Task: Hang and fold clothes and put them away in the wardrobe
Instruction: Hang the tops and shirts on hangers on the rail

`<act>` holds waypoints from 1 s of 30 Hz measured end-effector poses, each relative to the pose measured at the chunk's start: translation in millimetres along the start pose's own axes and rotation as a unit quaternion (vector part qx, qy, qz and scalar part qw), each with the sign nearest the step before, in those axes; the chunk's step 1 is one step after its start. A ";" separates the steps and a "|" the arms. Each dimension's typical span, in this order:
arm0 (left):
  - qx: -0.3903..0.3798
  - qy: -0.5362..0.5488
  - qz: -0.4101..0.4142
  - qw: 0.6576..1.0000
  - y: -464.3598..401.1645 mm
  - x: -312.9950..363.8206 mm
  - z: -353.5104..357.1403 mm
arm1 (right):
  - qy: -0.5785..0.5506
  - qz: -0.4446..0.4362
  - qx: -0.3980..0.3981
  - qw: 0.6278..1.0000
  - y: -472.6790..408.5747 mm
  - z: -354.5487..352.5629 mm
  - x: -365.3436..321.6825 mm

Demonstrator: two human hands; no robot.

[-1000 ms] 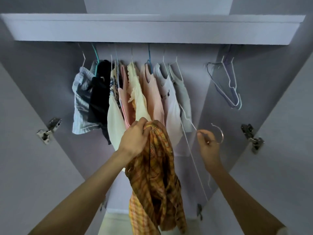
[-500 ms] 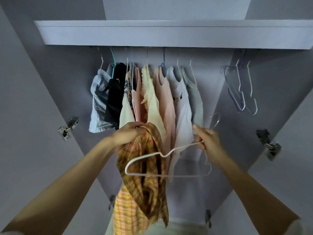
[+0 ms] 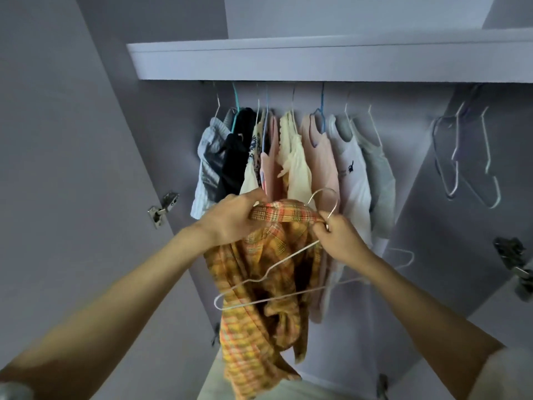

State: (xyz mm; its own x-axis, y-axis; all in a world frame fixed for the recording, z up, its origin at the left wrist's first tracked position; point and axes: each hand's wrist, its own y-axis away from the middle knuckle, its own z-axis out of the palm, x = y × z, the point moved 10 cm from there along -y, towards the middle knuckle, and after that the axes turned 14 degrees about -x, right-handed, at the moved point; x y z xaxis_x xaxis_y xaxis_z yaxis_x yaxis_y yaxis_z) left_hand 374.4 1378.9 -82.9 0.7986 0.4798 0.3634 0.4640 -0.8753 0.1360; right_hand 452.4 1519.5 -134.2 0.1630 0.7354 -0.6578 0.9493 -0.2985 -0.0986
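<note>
An orange and yellow plaid shirt (image 3: 268,287) hangs in front of the open wardrobe. My left hand (image 3: 230,217) grips its collar at the left. My right hand (image 3: 340,238) holds the neck of a white wire hanger (image 3: 271,274) and touches the right end of the collar. The hanger lies tilted across the front of the shirt, with its hook (image 3: 326,200) sticking up above the collar.
Several garments (image 3: 320,163) hang on the rail under the wardrobe shelf (image 3: 317,57). Empty wire hangers (image 3: 467,160) hang at the right of the rail. Open doors with metal hinges (image 3: 161,209) (image 3: 513,261) flank both sides.
My right hand brought the hanger left to the shirt's collar. The view swung left, so the wardrobe sits further right in the frame.
</note>
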 end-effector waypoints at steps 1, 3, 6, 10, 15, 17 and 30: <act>0.003 -0.095 -0.055 0.994 3.4 -10.8 -2.2 | 0.045 0.005 -0.015 0.999 -0.7 -2.3 0.5; 0.020 -0.229 -0.159 0.960 10.1 -31.4 -5.7 | 0.155 0.010 -0.039 0.987 -2.6 -1.1 -4.0; 0.044 -0.297 -0.224 0.927 13.1 -39.4 -1.8 | 0.262 0.014 -0.016 0.965 -4.3 -1.1 -16.9; 0.079 -0.269 -0.206 0.937 11.9 -30.7 -0.2 | 0.270 0.077 0.058 0.958 -1.9 -14.6 -15.7; -0.021 -0.049 -0.114 0.992 6.0 -15.0 36.0 | 0.052 0.129 0.104 0.985 -1.8 -19.9 9.1; -0.029 -0.103 -0.117 0.987 1.7 -14.5 45.0 | -0.039 0.095 0.089 0.991 -6.3 -13.6 10.9; 0.117 -0.210 0.027 0.970 -5.7 22.4 20.7 | 0.015 0.121 -0.035 0.992 -16.4 -35.4 10.9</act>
State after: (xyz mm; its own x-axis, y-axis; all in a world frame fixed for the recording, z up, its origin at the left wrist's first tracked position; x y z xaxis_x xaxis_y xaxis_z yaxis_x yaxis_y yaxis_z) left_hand 397.6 1395.9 -94.6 0.8870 0.4589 -0.0511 0.4524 -0.8858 -0.1036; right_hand 448.2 1554.0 -113.2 0.3944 0.6656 -0.6336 0.8981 -0.4253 0.1122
